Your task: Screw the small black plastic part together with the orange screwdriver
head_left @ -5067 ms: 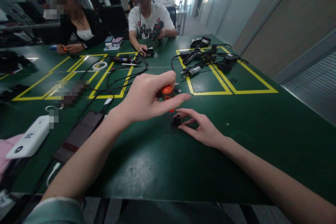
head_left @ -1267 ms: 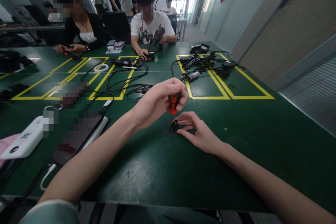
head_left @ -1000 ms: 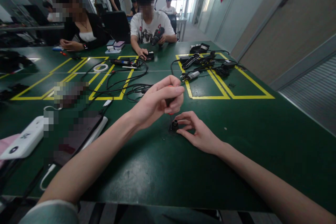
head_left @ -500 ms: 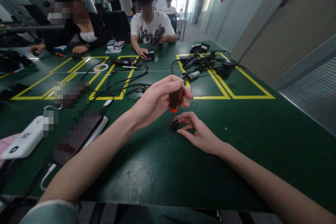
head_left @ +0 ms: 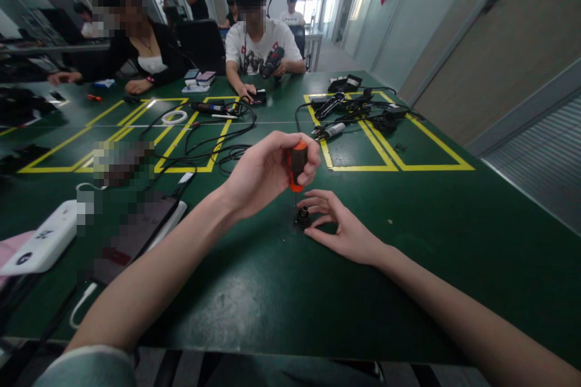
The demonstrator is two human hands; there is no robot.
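Observation:
My left hand (head_left: pixel 265 166) is wrapped round the orange-and-black handle of a screwdriver (head_left: pixel 298 168), held upright with its thin shaft pointing down. The shaft's lower end meets a small round black part (head_left: pixel 301 219) that lies on the green table; the exact contact point is too small to make out. This part has a wide base and a short raised tube. From the right, my right hand (head_left: pixel 347 233) steadies it, with the thumb at the base and the curled fingers beside the tube.
White power strips (head_left: pixel 49 236) and a dark pixelated device (head_left: pixel 136 233) lie at the left. Cables (head_left: pixel 227 151), a white ring (head_left: pixel 174 117) and black tools (head_left: pixel 331 106) sit among yellow tape outlines. Across the table, a person in white (head_left: pixel 263 42) holds a power drill (head_left: pixel 273 62).
My left hand has turned on the screwdriver and shifted slightly left, so the handle's orange top now shows. My right hand stays almost where it was at the black part.

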